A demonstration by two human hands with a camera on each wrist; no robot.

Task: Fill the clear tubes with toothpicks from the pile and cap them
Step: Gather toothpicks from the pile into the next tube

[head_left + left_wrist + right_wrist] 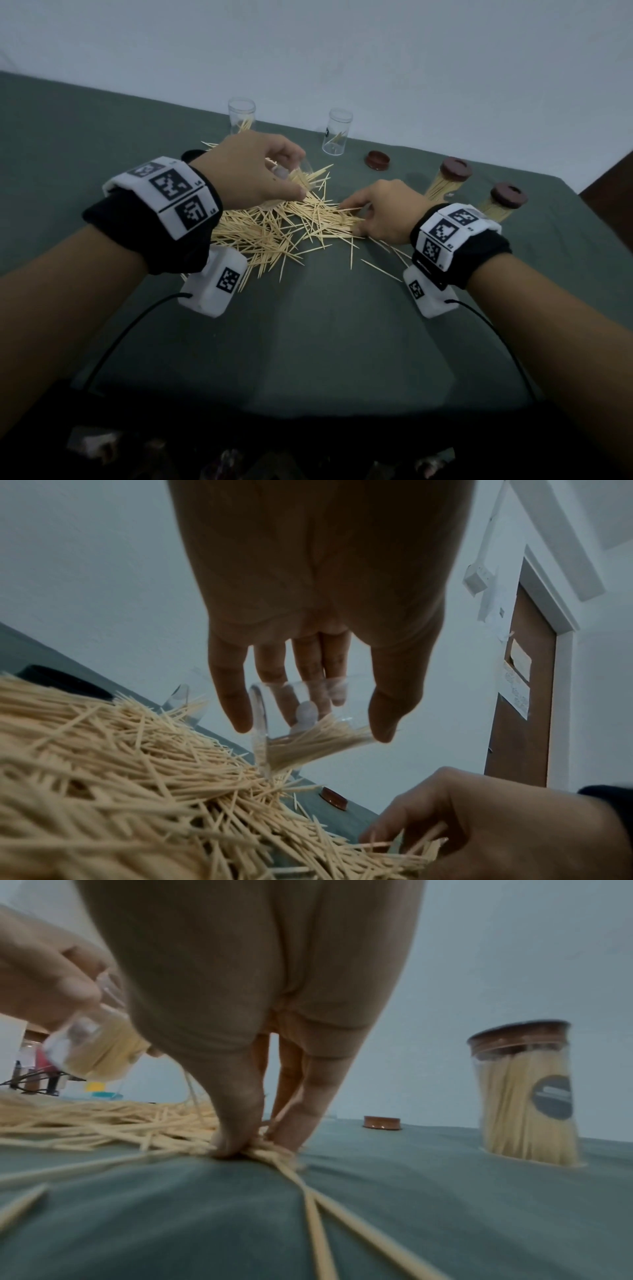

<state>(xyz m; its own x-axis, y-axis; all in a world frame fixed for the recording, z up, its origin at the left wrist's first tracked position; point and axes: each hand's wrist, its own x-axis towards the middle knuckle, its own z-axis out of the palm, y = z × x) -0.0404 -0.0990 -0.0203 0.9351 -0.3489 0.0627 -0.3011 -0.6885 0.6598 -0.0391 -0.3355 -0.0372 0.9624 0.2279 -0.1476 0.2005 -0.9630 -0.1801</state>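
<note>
The step in hand looks like loading a tube: a partly filled clear tube is held tilted, its open mouth low at the far side of the toothpick pile, while a new bunch is gathered. The next move likely calls for lifting that bunch with the sticks lined up and sliding them into the mouth without spilling those already inside.

The left hand grips the tilted tube, fingers and thumb wrapped round its wall. The right hand is pressed down at the pile's right edge, thumb and fingertips closed on a small bundle of toothpicks against the green surface.

Toward the far edge stand 2 open tubes, 1 behind the left hand and 1 further right, each holding only a few sticks. A loose brown cap lies beside the second. Near the far right corner stand 2 full, capped tubes.
</note>
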